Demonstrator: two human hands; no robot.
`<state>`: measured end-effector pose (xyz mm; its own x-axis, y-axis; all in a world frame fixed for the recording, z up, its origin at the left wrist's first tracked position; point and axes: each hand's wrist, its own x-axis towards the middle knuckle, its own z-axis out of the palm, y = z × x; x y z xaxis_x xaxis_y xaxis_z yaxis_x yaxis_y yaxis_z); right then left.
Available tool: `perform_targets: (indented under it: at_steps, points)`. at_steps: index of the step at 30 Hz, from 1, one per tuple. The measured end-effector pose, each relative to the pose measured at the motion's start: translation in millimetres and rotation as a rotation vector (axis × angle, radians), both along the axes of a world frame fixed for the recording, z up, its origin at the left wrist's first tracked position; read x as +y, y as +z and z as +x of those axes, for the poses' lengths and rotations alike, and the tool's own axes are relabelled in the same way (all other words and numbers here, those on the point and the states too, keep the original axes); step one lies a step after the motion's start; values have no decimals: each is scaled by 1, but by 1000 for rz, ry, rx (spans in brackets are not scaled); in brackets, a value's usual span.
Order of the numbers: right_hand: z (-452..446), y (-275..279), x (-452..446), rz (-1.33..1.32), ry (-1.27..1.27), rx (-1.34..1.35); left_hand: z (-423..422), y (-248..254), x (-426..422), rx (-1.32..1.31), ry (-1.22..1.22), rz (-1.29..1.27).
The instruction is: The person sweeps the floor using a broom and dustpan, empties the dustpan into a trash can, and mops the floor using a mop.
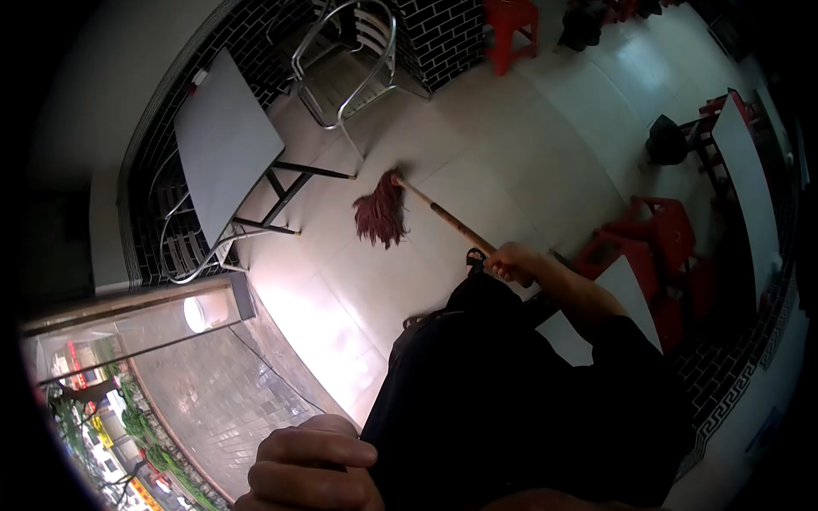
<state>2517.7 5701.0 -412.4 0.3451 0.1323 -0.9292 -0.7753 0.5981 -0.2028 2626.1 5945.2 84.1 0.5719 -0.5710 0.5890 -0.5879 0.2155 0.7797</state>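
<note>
A mop with a dark red string head point(383, 210) rests on the tiled floor. Its wooden handle point(460, 227) slants down to the right, and my right hand point(513, 264) is closed around it. Behind that hand, my forearm hides the rest of the handle. Close to the camera at the bottom is my left hand point(311, 467), its fingers curled in. What it holds, if anything, is hidden. A sandalled foot point(475, 257) shows just beside my right hand.
A grey-topped table point(226, 140) and a metal-framed chair point(345, 72) stand left of the mop. Red stools point(648, 247) and white tables point(741, 187) line the right. A glass doorway point(204, 375) with a white bucket point(206, 312) is lower left.
</note>
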Motion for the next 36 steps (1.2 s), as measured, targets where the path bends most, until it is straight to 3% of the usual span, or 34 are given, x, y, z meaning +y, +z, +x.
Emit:
perform_targets:
  at_steps: [4, 8, 9, 11, 14, 15, 17, 18, 19, 22, 26, 28, 29, 31, 34, 36]
  points:
    - [8, -23, -56, -264, 17, -49, 4, -3, -41, -50, -10, -19]
    - [-5, -7, -72, -243, -50, 48, 12, -10, -62, -1, -32, -103]
    - [-19, -14, -69, -244, -50, 53, 14, -11, -60, 4, -37, -99]
    - [-60, -25, -61, -277, 199, -75, 24, -14, -55, 14, -39, -103]
    - [-118, -29, -36, -280, 172, 63, 43, -16, -46, 56, -102, -104]
    - [-138, -16, -24, -497, 571, -175, 57, -20, -40, 50, -206, -98]
    - [-139, -6, -19, -709, 979, -432, 65, -25, -37, 30, -304, -102]
    - [-111, 61, -18, -505, 806, -130, 58, -30, -39, 82, -181, -135]
    - [-85, 95, -12, -303, 619, 144, 57, -33, -36, 120, -52, -158]
    - [-59, 93, 0, -245, 796, 150, 72, -37, -19, 136, -66, -180]
    - [-14, 61, 20, -285, 849, 21, 90, -29, 7, 101, -1, -84]
    - [10, 39, 30, -439, 1147, -158, 96, -27, 18, 94, -12, -65]
    - [23, 39, 31, -456, 1147, -153, 101, -28, 23, 89, -14, -82]
    - [46, 69, 34, -281, 1202, -120, 104, -29, 22, 39, 47, -135]
    - [47, 100, 47, -316, 1272, -9, 119, -35, 26, 60, -6, -234]
    - [42, 111, 38, -323, 1176, 27, 125, -38, 19, 84, -38, -281]
